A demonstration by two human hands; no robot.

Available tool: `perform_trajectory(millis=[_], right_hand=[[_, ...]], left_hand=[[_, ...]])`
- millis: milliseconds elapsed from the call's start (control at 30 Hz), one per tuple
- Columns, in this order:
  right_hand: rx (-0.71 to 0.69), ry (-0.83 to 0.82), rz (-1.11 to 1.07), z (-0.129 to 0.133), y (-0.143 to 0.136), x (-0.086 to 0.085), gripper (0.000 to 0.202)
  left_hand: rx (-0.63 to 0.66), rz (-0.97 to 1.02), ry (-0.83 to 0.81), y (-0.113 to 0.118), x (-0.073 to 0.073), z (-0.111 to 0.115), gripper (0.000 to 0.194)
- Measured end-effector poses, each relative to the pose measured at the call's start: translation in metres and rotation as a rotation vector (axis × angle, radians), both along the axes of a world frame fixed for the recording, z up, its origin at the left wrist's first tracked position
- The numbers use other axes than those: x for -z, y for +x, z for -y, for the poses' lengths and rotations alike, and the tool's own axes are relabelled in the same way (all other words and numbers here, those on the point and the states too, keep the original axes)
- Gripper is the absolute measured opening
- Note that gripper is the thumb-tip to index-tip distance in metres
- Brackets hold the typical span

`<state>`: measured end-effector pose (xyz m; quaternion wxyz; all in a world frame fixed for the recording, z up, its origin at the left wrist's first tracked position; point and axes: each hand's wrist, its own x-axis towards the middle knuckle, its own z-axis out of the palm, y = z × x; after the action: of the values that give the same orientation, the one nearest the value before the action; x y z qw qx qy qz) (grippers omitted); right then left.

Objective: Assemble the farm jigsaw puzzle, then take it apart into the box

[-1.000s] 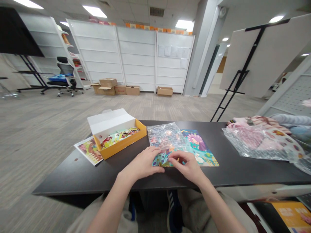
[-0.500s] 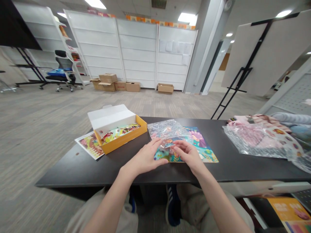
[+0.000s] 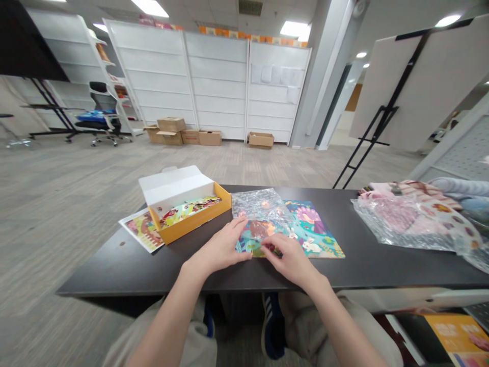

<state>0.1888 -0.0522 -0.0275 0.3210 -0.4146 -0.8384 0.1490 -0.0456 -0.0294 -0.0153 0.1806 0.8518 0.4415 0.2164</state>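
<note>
A colourful illustrated board [image 3: 324,239] with white rabbits lies flat on the black table. Crinkled clear plastic [image 3: 255,201] covers its upper left part. My left hand [image 3: 223,244] rests at the board's lower left edge, fingers apart, thumb pointing right, holding nothing visible. Over the board's lower middle, my right hand [image 3: 288,255] has its fingers curled with thumb and index finger together; a small dark piece shows inside them, too small to identify. Left of the hands stands an open yellow box [image 3: 194,224] with a white lid and colourful printed pieces inside.
A printed sheet [image 3: 143,232] lies partly under the box on the black table [image 3: 367,265]. Plastic-wrapped pink fabric [image 3: 405,216] lies at the right. Cardboard boxes [image 3: 170,131] stand by the far shelves, and an easel board [image 3: 412,81] rises behind the table.
My right hand has moved slightly left and down, its fingers now curled in. My left hand has shifted a little left. More of the board, including the rabbits, is visible.
</note>
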Motion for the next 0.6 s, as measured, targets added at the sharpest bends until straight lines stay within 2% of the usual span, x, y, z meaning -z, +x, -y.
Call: perform_trajectory(millis=[200,467,600], right_hand=[[-0.012,0.035,0.152,0.003,-0.014,-0.004,0.009],[-0.027,0.035,0.176,0.002,-0.015,-0.006,0.012],[-0.025,-0.002,0.229,0.0,-0.016,-0.012,0.013]], left_hand=[[-0.002,-0.033,0.039,0.0,-0.004,0.001,0.073],[-0.01,-0.09,0.061,0.002,-0.01,0.004,0.06],[0.017,-0.072,0.081,0.0,-0.009,0.001,0.057]])
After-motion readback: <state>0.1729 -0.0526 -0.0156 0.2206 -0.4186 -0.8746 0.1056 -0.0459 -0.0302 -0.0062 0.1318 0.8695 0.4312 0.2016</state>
